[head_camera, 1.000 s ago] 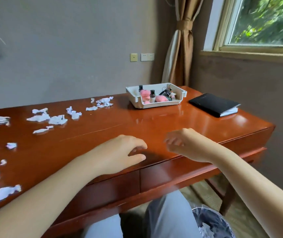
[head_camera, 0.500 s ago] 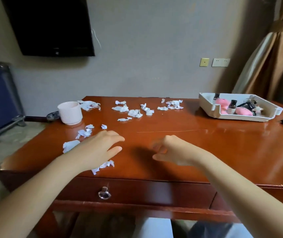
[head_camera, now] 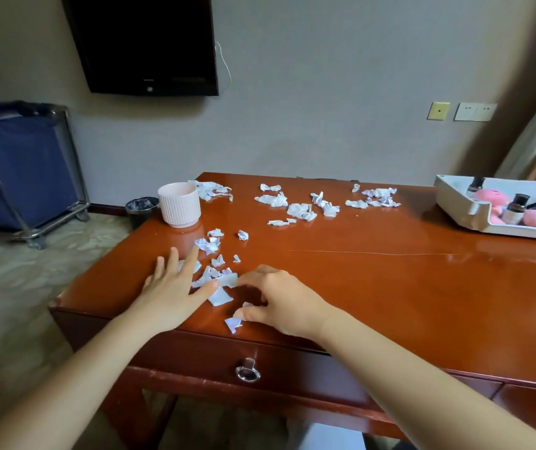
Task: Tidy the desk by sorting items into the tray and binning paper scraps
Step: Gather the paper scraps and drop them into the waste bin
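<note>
White paper scraps lie on the red-brown desk (head_camera: 390,287), in a near cluster (head_camera: 209,245) and a far spread (head_camera: 302,211). My left hand (head_camera: 175,287) lies flat on the near scraps, fingers straight and spread. Just to its right, my right hand (head_camera: 279,300) is curled over more scraps, with a small scrap (head_camera: 247,305) pinched between thumb and fingers and another scrap (head_camera: 232,323) by the thumb tip. The white tray (head_camera: 455,203) sits at the far right with pink plush items and small bottles in it. A black lined bin (head_camera: 141,207) stands on the floor beyond the desk's left end.
A white ribbed cup (head_camera: 180,204) stands at the desk's far left corner, close to the scraps. A blue laundry cart (head_camera: 16,164) is by the left wall and a dark TV (head_camera: 149,43) hangs above. A drawer handle (head_camera: 247,373) faces me below the desk edge.
The view swung left and closer to the desk. Both hands moved forward onto the near scraps; my left hand flattened out and my right hand curled around scraps.
</note>
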The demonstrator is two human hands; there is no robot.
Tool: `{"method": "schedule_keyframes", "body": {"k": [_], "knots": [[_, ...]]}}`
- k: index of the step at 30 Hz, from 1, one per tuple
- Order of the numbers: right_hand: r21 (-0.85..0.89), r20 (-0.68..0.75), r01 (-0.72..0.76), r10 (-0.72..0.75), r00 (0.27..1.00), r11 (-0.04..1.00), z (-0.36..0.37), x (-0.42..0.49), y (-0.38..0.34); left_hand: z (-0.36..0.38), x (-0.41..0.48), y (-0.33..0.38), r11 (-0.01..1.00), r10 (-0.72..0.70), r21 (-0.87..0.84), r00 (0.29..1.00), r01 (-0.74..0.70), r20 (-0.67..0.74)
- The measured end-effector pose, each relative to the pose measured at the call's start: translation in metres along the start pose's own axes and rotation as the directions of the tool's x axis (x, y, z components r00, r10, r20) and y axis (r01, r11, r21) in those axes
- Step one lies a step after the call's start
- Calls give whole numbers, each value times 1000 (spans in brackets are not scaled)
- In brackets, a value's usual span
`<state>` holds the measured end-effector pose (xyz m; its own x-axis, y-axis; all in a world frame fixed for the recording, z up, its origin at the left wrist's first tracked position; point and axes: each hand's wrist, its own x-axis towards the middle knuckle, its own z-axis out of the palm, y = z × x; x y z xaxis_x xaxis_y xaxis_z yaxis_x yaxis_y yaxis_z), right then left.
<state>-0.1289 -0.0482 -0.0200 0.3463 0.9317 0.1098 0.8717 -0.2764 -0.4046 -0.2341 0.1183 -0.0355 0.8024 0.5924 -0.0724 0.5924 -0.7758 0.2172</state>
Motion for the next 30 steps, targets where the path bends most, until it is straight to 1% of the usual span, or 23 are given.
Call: {"method": "schedule_keyframes", "body": {"k": [2, 5, 10, 16, 21, 24, 28, 30], "knots": [[-12, -11, -10, 10, 1000, 1000, 8, 6, -5, 5, 5, 2, 1000, 18, -25, 1000, -18, 2], [-13, -31, -20, 20, 999, 1000, 16, 13, -6, 11, 11, 7, 998, 50, -45, 998, -51, -41], [-27, -82, -57, 55, 995, 998, 11, 21, 11, 13, 27, 10, 995, 96, -29, 993, -98, -72], [-39, -80, -96, 93, 992, 995, 1, 43, 41, 9, 60, 18, 997, 73, 25, 996, -72, -44], [-68, -87, -129, 123, 989, 989, -10, 63, 66, 8, 93, 29, 983, 183, 3, 983, -183, -8], [-120, -115, -155, 141, 983, 981, -17, 73, 87, 11, 108, 42, 972, 234, -6, 972, -234, -29], [-228, -200, -241, 197, 960, 943, -23, 83, 112, 12, 118, 57, 963, 250, -84, 966, -255, -70], [-196, -240, -270, 221, 945, 943, -23, 84, 115, 14, 122, 56, 953, 250, -149, 963, -263, -100]]}}
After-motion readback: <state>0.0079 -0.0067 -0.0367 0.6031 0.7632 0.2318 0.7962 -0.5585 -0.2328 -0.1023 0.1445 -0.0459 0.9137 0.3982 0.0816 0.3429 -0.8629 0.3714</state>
